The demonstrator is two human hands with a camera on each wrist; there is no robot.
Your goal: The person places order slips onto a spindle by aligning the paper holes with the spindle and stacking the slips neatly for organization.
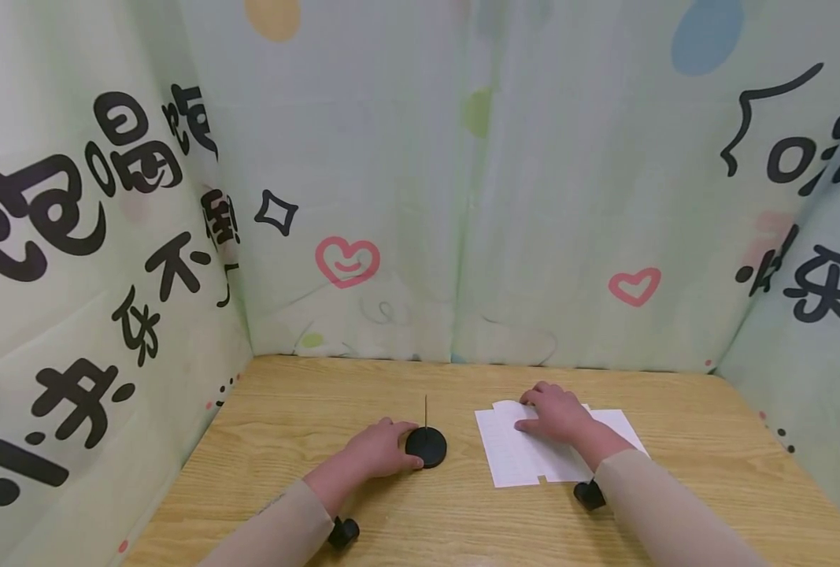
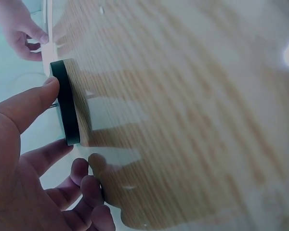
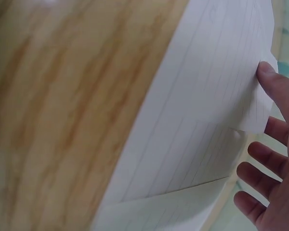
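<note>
A receipt spike [image 1: 427, 451], a round black base with a thin upright rod, stands on the wooden table left of the papers. My left hand [image 1: 380, 450] holds its base by the rim between thumb and index finger, while the other fingers curl loosely beside it in the left wrist view. White lined paper sheets [image 1: 506, 457] lie overlapping to the right. At the far edge of the top sheet [image 3: 216, 62], my right hand [image 1: 557, 413] pinches the paper, thumb on top and index finger behind. The other right fingers hang apart from the sheet.
The wooden table [image 1: 264, 472] is bounded at the back and both sides by a pale printed curtain [image 1: 405, 197]. Black wrist cameras, such as the left one [image 1: 344, 534], hang under both forearms close above the tabletop.
</note>
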